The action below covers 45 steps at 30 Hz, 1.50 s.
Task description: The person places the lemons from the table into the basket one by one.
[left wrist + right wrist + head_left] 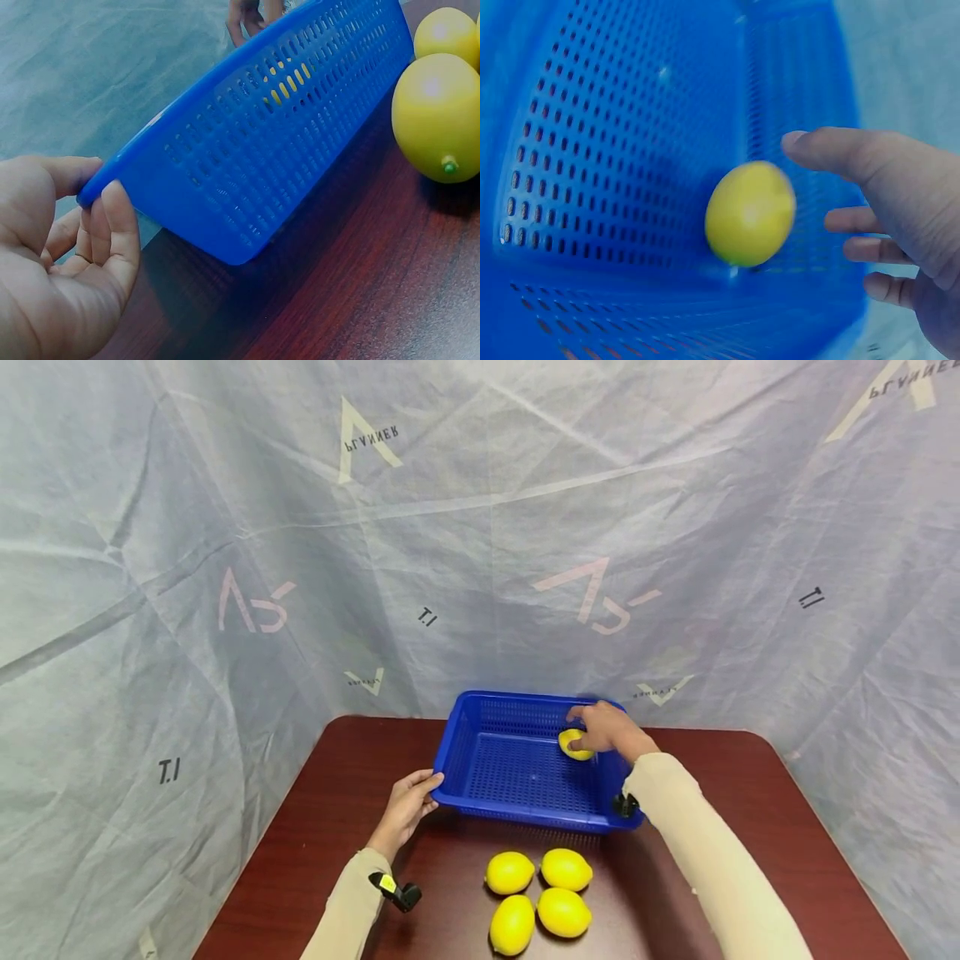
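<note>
A blue plastic basket (536,768) with slotted walls sits on the table, tilted up slightly at the near left. My left hand (411,802) pinches its left front corner; in the left wrist view the thumb and fingers grip the rim (142,142). Inside, at the back right corner, lies one yellow lemon (750,214). Over that corner hovers my right hand (606,729), its fingers spread and apart from the lemon in the right wrist view. From the head, the thumb overlaps the lemon.
Several lemons (565,912) are grouped on the dark red wooden table (315,852) in front of the basket. Grey printed sheeting (480,568) hangs behind the table and along both sides.
</note>
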Available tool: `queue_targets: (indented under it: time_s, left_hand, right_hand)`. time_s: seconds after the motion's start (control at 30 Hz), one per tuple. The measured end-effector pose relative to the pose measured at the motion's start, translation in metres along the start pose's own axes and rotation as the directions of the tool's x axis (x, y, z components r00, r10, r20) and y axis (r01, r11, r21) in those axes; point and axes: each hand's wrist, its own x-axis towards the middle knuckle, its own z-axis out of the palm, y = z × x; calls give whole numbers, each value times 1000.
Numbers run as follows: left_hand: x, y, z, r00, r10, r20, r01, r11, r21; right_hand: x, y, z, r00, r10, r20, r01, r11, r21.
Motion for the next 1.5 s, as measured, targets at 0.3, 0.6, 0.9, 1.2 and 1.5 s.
queue_targets:
  time_s: [0.3,0.6,0.9,1.2,1.5]
  left_hand:
    - [2,-1,1,999,16,-32,-16,1000,-11]
    - [2,-2,1,999,3,-45,-4,1000,-29]
    - [0,-1,3,1000,-1,-30,-1,999,-54]
    - [0,-2,3,1000,1,-29,-4,997,-73]
    - [-1,-5,5,999,3,-34,-6,997,-76]
  right_hand:
    - [-64,-15,-23,942,-92,-322,126,988,87]
    - [-142,-42,-10,902,-43,-429,115,983,143]
    - [-195,-69,24,875,-61,-479,164,971,176]
    - [-215,-87,70,900,-152,-409,225,965,136]
    - [-218,-97,107,967,-180,-180,200,975,100]
